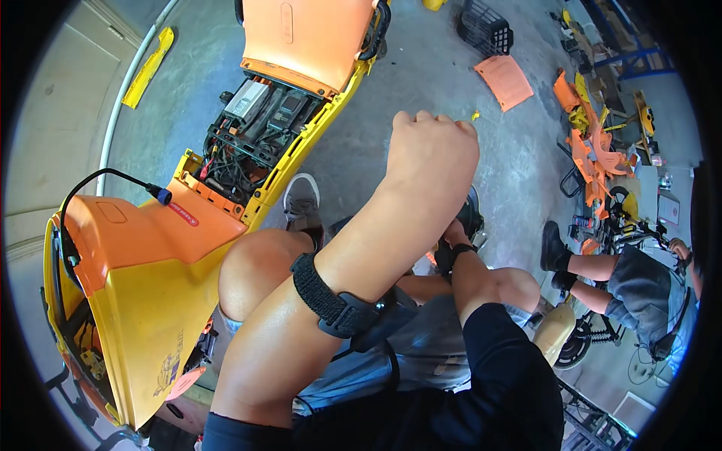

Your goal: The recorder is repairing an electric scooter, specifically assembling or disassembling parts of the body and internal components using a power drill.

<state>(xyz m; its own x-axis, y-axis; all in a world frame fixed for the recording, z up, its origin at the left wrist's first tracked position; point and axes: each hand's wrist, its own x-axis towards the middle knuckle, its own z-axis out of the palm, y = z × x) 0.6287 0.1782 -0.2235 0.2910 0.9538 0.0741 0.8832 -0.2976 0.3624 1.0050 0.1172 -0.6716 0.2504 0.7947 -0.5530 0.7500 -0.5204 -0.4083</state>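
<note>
My left hand (432, 150) is raised in the middle of the view, closed, knuckles up, with its fingertips and anything in them hidden. My right hand (456, 236) is lower, curled and partly hidden behind my left forearm; what it holds I cannot make out. A dark object (472, 207) shows beside it. To the left stands a yellow and orange scooter (124, 293), its middle compartment exposing wiring and electrical units (267, 131), with an orange lid (301, 37) raised above. A black cable with a blue plug (163, 195) lies over the orange bodywork.
A loose orange panel (502, 81) and a black crate (483, 28) are on the floor (353, 143) ahead, and a yellow strip (148, 69) is at the left wall. Orange and yellow parts (594, 165) line the right side, where a co-worker (639, 293) is near a two-wheeler frame.
</note>
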